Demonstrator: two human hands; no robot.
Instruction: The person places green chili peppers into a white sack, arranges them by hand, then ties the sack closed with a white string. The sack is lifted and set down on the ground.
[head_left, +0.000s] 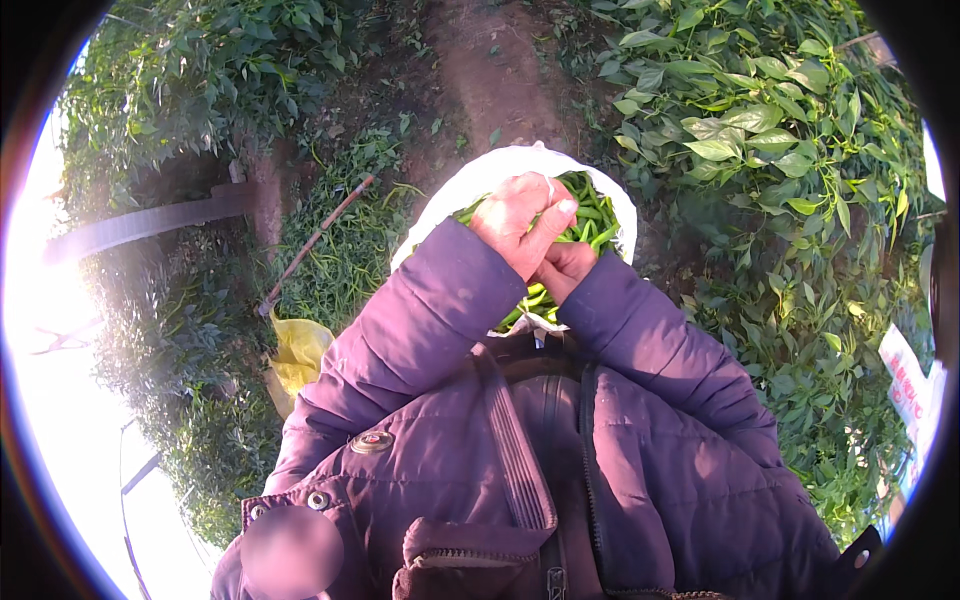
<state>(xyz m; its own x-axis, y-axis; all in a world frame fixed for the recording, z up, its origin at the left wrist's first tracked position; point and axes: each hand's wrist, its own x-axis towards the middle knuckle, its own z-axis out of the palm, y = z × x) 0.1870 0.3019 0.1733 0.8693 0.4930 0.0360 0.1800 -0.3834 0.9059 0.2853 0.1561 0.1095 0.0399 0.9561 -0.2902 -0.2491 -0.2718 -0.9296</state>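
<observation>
Right in front of my chest is a white sack (499, 159) with its mouth wide, filled with long green chilli peppers (589, 214). My left hand (517, 217) is over the peppers, back upward, fingers curled and thumb bent toward them. A thin white band or string shows at its fingers. Below it and partly covered, my right hand (568, 266) bends in close to the left, its fingertips hidden. Whether either hand grips a pepper or the string cannot be made out. Both sleeves (457, 281) of a purple padded jacket cross the near rim of the sack.
Leafy pepper plants (750, 142) grow along the right, with more plants (217, 75) on the left. A bare dirt path (499, 75) runs ahead. Left of the sack are a thin rod (319, 240) and a yellow plastic bag (296, 360). A white sheet (904, 382) with red writing hangs far right.
</observation>
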